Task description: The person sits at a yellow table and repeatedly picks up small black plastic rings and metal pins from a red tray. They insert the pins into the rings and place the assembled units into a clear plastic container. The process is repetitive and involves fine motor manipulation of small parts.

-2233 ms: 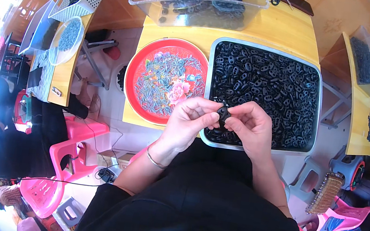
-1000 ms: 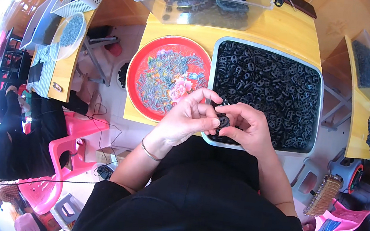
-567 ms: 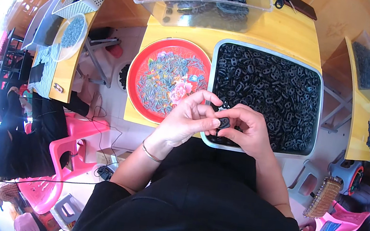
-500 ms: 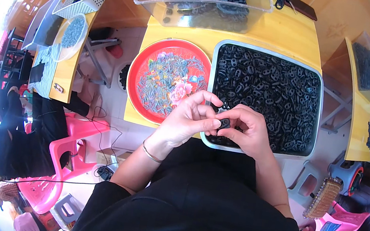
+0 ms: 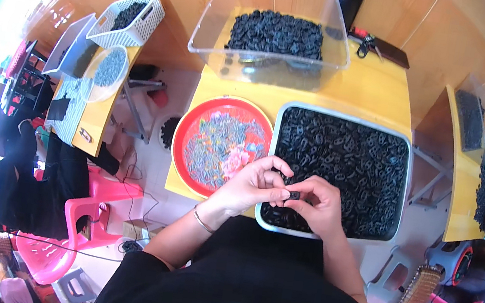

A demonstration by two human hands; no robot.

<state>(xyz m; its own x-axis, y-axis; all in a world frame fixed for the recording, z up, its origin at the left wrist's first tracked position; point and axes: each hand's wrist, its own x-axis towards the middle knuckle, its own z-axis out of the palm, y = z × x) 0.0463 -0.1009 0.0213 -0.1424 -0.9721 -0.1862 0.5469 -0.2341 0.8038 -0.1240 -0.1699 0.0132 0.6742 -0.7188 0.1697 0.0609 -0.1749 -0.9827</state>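
Note:
In front of my chest, both hands meet over the near left part of a metal tray [image 5: 406,181] filled with black two-hole plastic pieces [image 5: 346,166]. One small black plastic piece [image 5: 294,195] is pinched between them. Thumb and fingers of my left hand [image 5: 250,186] close on its left side, with the upper fingers curled. My right hand [image 5: 320,207] grips it from the right with thumb and forefinger. Fingertips cover much of the piece. Left of the tray, a round red tray [image 5: 180,136] with a flower pattern holds many tiny slender metallic bits [image 5: 212,147].
Behind stands a clear plastic tub [image 5: 208,44] with more black pieces. A dark cylinder [image 5: 350,2] and a red-handled tool [image 5: 366,45] lie beyond it. Side tables hold white baskets [image 5: 110,34]. Pink chairs [image 5: 75,215] and a seated person [image 5: 33,184] are at left.
The view has tilted, so the table and trays sit lower in the picture. My hands stay together on the small black piece, which has turned slightly.

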